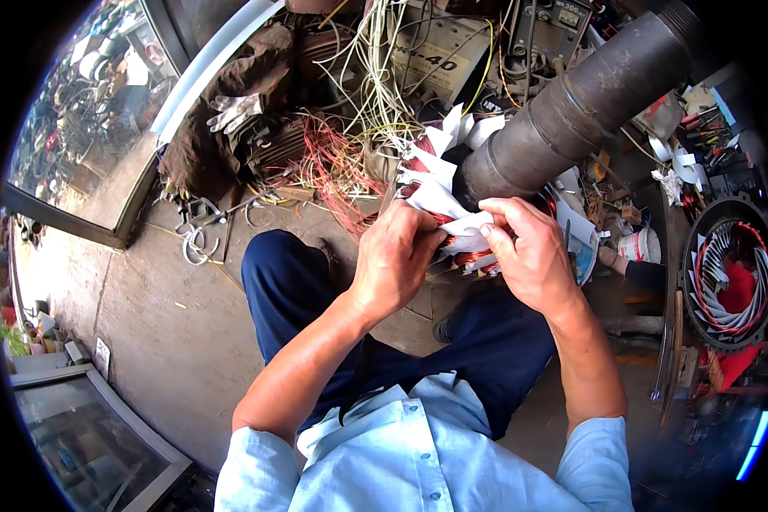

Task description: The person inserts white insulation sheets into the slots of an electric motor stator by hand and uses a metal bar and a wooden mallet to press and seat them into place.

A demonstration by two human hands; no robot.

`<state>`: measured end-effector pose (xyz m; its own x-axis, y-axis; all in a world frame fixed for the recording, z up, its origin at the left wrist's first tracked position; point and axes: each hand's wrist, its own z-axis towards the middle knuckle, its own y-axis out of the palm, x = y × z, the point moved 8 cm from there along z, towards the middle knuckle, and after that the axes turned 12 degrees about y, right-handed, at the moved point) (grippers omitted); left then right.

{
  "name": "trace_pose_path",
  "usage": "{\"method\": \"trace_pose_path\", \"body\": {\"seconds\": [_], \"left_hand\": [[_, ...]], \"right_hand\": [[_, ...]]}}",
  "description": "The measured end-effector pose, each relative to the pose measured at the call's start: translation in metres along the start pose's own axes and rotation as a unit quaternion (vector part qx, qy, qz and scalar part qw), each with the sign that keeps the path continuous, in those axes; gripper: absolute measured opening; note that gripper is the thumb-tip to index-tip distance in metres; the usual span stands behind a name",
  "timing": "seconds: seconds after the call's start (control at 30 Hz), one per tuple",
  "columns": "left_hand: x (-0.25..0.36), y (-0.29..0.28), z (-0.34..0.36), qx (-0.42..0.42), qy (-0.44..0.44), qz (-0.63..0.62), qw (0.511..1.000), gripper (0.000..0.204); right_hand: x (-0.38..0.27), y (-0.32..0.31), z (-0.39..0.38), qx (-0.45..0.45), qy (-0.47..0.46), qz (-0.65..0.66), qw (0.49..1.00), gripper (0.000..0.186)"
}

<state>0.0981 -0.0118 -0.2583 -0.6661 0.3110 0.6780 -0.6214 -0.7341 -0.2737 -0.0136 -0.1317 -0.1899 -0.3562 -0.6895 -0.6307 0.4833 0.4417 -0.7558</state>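
Observation:
A ring of red-brown copper wire coils (pixel 420 162), with several white paper strips standing out between them, surrounds the lower end of a thick dark metal cylinder (pixel 563 124). My left hand (pixel 392 256) is at the near side of the coils, its fingers curled and closed on the left end of a white paper strip (pixel 462 227). My right hand (pixel 529 247) pinches the right side of the same strip between thumb and forefinger. More copper wire shows just below the strip. The left fingertips are partly hidden.
Loose red wires (pixel 337 166) and hanging pale wires (pixel 380 60) lie beyond the coils. At the right stands a round motor housing (pixel 730 277) with wound coils. Glass-paned frames (pixel 98 435) stand at the left. A white bucket (pixel 640 246) lies right of my right hand.

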Motion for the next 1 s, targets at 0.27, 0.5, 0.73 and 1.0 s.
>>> {"method": "trace_pose_path", "body": {"seconds": [0.27,0.5,0.73,1.0], "left_hand": [[0.004,0.003,0.001,-0.034,0.050,0.095,0.994,0.016],[0.008,0.005,0.008,-0.113,0.156,0.144,0.971,0.013],[0.002,0.008,0.002,-0.112,0.102,0.120,0.981,0.015],[0.002,0.006,0.008,-0.125,0.072,0.126,0.982,0.017]], "right_hand": [[-0.011,0.001,0.009,-0.047,-0.058,-0.008,0.997,0.009],[0.001,0.003,0.008,-0.046,-0.076,0.046,0.995,0.012],[0.000,0.005,0.005,-0.014,-0.112,0.045,0.993,0.012],[-0.009,0.002,0.007,-0.022,-0.095,0.021,0.995,0.010]]}}
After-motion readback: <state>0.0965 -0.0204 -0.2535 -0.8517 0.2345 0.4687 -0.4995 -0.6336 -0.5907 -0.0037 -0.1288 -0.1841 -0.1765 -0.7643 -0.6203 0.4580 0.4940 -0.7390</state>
